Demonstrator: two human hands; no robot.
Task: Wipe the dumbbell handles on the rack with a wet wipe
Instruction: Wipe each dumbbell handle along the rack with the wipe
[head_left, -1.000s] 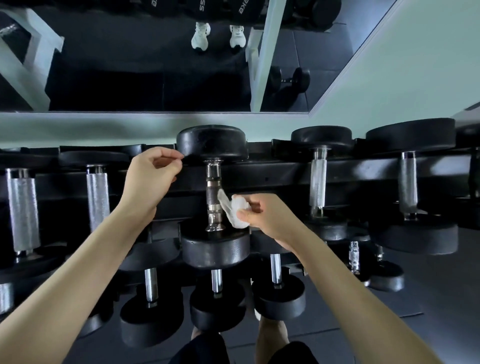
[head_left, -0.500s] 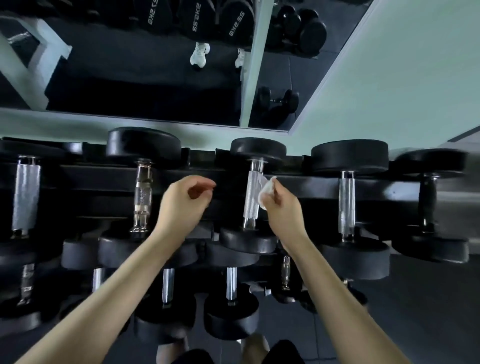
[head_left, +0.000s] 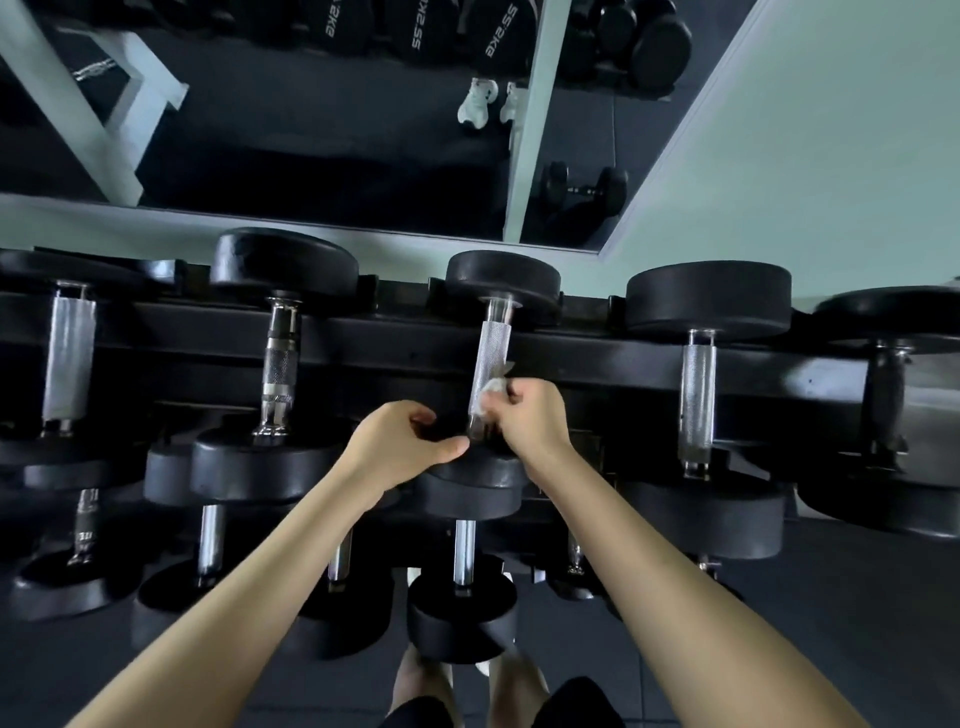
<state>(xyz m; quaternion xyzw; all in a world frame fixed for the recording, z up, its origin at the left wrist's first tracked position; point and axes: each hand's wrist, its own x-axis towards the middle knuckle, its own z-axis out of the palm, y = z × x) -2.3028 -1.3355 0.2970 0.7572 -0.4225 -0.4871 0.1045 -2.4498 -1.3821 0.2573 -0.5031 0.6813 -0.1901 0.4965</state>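
View down onto a rack (head_left: 597, 358) of dumbbells, mirror (head_left: 322, 145) at 12 o'clock, pale wall (head_left: 810, 156) at 2 o'clock, dark floor (head_left: 857, 649) at 4 o'clock.

Edges and room: worked handle (head_left: 491, 353) lying along the 12-to-6 line near centre, closed at 12 o'clock by its far head (head_left: 503, 283) and at 6 o'clock by its near head (head_left: 478, 470). Dark rack rails crossing beneath it from 9 to 3 o'clock. Open gaps at 9 and 3 o'clock of the handle; neighbouring handles (head_left: 279, 364) and (head_left: 697, 395) well apart from it.

Wipe and fingers: white wet wipe (head_left: 493, 388) bunched against the lower half of the handle, on its 3 o'clock side. Right hand (head_left: 532, 423) at 4 o'clock of the wipe, fingers curled and pinching it, pressing it to the knurled metal. Upper half of the handle bare. Left hand (head_left: 397, 447) at 8 o'clock of the wipe, fingers curled in with nothing in them, thumb stretched toward 3 o'clock, its tip just beside the foot of the handle above the near head; contact there not discernible.

Counts: one wipe; two hands; five dumbbells on the top tier, four with bright handles and one at 3 o'clock with a dark handle. Lower tier at 6 to 8 o'clock: at least four shorter dumbbells, the full number hidden by the forearms.
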